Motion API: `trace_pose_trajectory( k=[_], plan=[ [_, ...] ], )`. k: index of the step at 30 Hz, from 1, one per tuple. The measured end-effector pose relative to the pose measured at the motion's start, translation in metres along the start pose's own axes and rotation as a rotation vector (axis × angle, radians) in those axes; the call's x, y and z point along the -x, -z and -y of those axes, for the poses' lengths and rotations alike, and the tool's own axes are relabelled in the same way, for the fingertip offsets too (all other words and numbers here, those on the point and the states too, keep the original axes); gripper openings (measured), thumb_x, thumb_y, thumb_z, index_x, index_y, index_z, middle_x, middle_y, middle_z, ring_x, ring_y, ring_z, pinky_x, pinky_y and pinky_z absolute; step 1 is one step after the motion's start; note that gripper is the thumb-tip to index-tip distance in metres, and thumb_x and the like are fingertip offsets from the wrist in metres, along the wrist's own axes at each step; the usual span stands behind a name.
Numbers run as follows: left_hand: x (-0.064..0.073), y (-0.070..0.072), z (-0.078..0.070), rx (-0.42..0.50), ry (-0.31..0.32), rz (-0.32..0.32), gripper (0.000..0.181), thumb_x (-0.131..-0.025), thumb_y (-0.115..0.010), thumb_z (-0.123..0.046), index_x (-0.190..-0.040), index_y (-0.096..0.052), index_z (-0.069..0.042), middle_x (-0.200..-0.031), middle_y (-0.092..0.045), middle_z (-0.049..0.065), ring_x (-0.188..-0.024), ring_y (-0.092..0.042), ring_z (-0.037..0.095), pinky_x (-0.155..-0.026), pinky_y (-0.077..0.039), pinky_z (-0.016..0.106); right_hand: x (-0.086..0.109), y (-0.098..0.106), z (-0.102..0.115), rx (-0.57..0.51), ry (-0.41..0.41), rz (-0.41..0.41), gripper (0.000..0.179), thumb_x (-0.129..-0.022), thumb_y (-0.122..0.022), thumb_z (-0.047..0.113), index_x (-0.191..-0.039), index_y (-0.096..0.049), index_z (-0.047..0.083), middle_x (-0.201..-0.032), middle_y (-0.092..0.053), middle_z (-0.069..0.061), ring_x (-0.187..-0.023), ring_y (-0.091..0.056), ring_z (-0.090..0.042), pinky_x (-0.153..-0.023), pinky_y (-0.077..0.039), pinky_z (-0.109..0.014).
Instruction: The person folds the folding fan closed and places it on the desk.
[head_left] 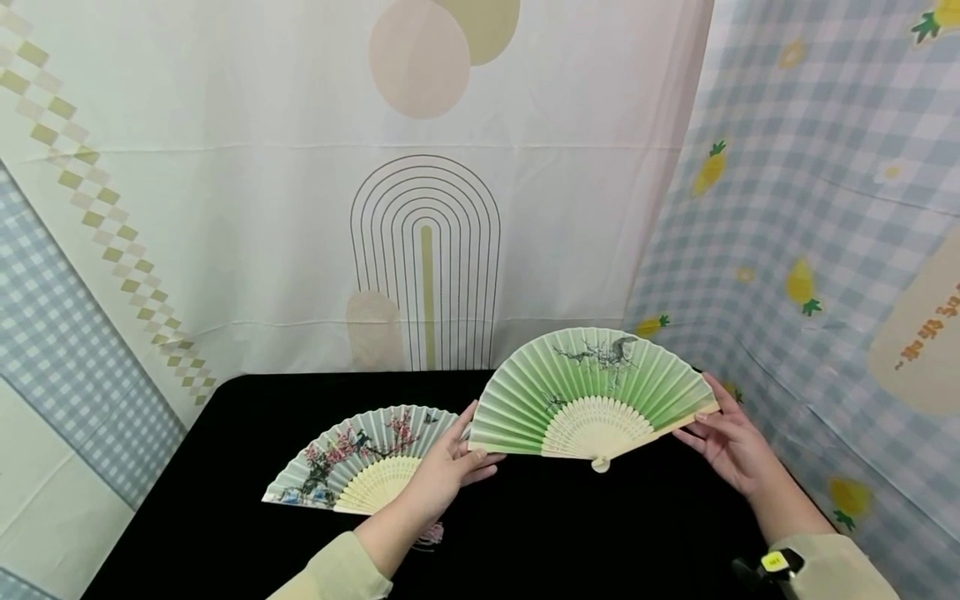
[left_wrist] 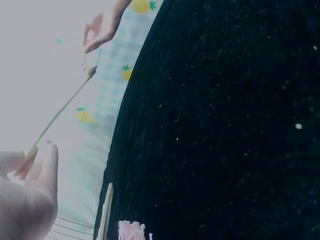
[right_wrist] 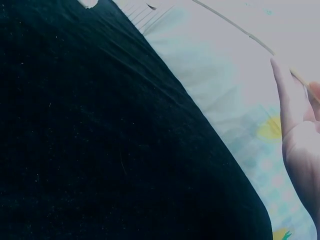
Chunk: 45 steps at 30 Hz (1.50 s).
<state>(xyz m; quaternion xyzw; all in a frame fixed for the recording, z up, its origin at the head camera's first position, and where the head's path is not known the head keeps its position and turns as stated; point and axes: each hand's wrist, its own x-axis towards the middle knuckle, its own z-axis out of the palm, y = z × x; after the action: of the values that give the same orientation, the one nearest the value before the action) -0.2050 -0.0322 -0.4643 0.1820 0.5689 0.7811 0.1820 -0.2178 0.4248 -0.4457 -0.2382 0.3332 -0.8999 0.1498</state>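
Observation:
A green folding fan (head_left: 517, 392) with a dark branch print and pale ribs is spread wide between both hands, raised above the black table. My left hand (head_left: 442, 467) pinches its left end guard, thumb in front. At the other end guard, my right hand (head_left: 731, 446) holds the fan between thumb and fingers. The left wrist view shows the fan nearly edge-on, with the left hand (left_wrist: 30, 200) at its near end. In the right wrist view, the right hand (right_wrist: 302, 135) grips the edge at the far right.
A second open fan (head_left: 375, 483), white with pink blossoms, lies on the black table (head_left: 570, 542) at left, partly behind the left forearm. Its pink tassel (head_left: 429, 535) hangs near that wrist. A white curtain (head_left: 585, 208) rises behind; a checked pineapple cloth (head_left: 787, 183) stands at right.

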Motion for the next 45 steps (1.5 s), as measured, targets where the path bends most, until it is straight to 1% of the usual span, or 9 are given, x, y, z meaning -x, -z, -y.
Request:
trace_pose_trajectory(
  k=[3, 7, 10, 16, 19, 22, 25, 34, 45],
  plan=[
    [0.0, -0.001, 0.0, -0.015, -0.025, -0.003, 0.072, -0.104, -0.046, 0.0, -0.161, -0.009, -0.024, -0.132, -0.057, 0.027, -0.123, -0.054, 0.045, -0.1, -0.051, 0.043, -0.001, -0.002, -0.001, 0.014, 0.0, -0.016, 0.072, -0.103, -0.007, -0.012, -0.151, -0.044, 0.026, -0.144, -0.053, -0.009, -0.129, -0.052, -0.034, -0.101, -0.049, -0.051],
    [0.001, -0.001, 0.001, -0.016, -0.043, -0.03, 0.071, -0.105, -0.046, -0.003, -0.161, -0.008, -0.023, -0.103, -0.063, 0.018, -0.123, -0.054, 0.045, -0.099, -0.052, 0.041, -0.003, -0.004, -0.003, 0.044, -0.001, -0.023, 0.072, -0.103, -0.009, -0.013, -0.151, -0.043, 0.027, -0.144, -0.053, -0.009, -0.128, -0.053, -0.033, -0.1, -0.05, -0.05],
    [0.0, 0.0, 0.001, -0.015, -0.053, -0.052, 0.07, -0.105, -0.047, -0.007, -0.161, -0.009, -0.022, -0.087, -0.055, 0.01, -0.124, -0.053, 0.045, -0.099, -0.052, 0.039, -0.005, -0.004, -0.005, 0.061, -0.003, -0.031, 0.072, -0.103, -0.009, -0.013, -0.151, -0.043, 0.028, -0.143, -0.054, -0.009, -0.127, -0.054, -0.033, -0.099, -0.05, -0.05],
    [0.001, -0.002, 0.002, -0.024, -0.074, -0.106, 0.067, -0.105, -0.046, -0.005, -0.161, -0.012, -0.02, -0.12, -0.06, 0.023, -0.123, -0.055, 0.041, -0.099, -0.052, 0.037, -0.007, -0.005, -0.006, 0.087, -0.005, -0.049, 0.072, -0.103, -0.01, -0.014, -0.15, -0.044, 0.03, -0.143, -0.054, -0.007, -0.126, -0.055, -0.032, -0.098, -0.051, -0.049],
    [0.002, -0.003, 0.002, -0.049, -0.086, -0.14, 0.064, -0.105, -0.045, -0.003, -0.161, -0.015, -0.018, -0.108, -0.061, 0.023, -0.121, -0.057, 0.04, -0.098, -0.053, 0.038, -0.009, -0.007, -0.007, 0.101, -0.001, -0.05, 0.073, -0.102, -0.01, -0.014, -0.151, -0.043, 0.03, -0.143, -0.054, -0.007, -0.125, -0.056, -0.032, -0.097, -0.052, -0.049],
    [0.003, -0.003, 0.003, -0.066, -0.089, -0.175, 0.062, -0.106, -0.046, -0.005, -0.16, -0.018, -0.017, -0.084, -0.054, 0.013, -0.121, -0.058, 0.038, -0.097, -0.053, 0.037, -0.01, -0.008, -0.008, 0.104, 0.001, -0.04, 0.074, -0.102, -0.009, -0.015, -0.151, -0.042, 0.029, -0.144, -0.054, -0.007, -0.125, -0.055, -0.033, -0.098, -0.051, -0.05],
    [0.003, -0.003, 0.003, -0.065, -0.083, -0.206, 0.061, -0.106, -0.047, -0.008, -0.16, -0.021, -0.018, -0.078, -0.051, 0.006, -0.12, -0.059, 0.037, -0.096, -0.054, 0.036, -0.011, -0.01, -0.009, 0.104, -0.003, -0.029, 0.075, -0.101, -0.009, -0.016, -0.152, -0.042, 0.028, -0.144, -0.053, -0.008, -0.125, -0.055, -0.034, -0.098, -0.051, -0.05],
    [0.003, -0.002, 0.003, -0.028, -0.061, -0.237, 0.059, -0.106, -0.046, -0.009, -0.159, -0.022, -0.021, -0.097, -0.057, 0.022, -0.121, -0.058, 0.038, -0.098, -0.052, 0.04, -0.014, -0.016, -0.01, 0.146, -0.019, -0.043, 0.072, -0.103, -0.014, -0.014, -0.152, -0.041, 0.031, -0.145, -0.052, -0.006, -0.127, -0.054, -0.032, -0.099, -0.051, -0.048],
    [0.005, -0.006, -0.002, -0.035, -0.073, -0.32, 0.057, -0.106, -0.049, -0.012, -0.157, -0.029, -0.023, -0.094, -0.058, 0.017, -0.116, -0.062, 0.036, -0.098, -0.052, 0.045, -0.019, -0.026, -0.013, 0.158, -0.033, -0.07, 0.071, -0.103, -0.017, -0.014, -0.151, -0.042, 0.031, -0.143, -0.053, -0.007, -0.126, -0.055, -0.031, -0.098, -0.051, -0.047]
  ],
)
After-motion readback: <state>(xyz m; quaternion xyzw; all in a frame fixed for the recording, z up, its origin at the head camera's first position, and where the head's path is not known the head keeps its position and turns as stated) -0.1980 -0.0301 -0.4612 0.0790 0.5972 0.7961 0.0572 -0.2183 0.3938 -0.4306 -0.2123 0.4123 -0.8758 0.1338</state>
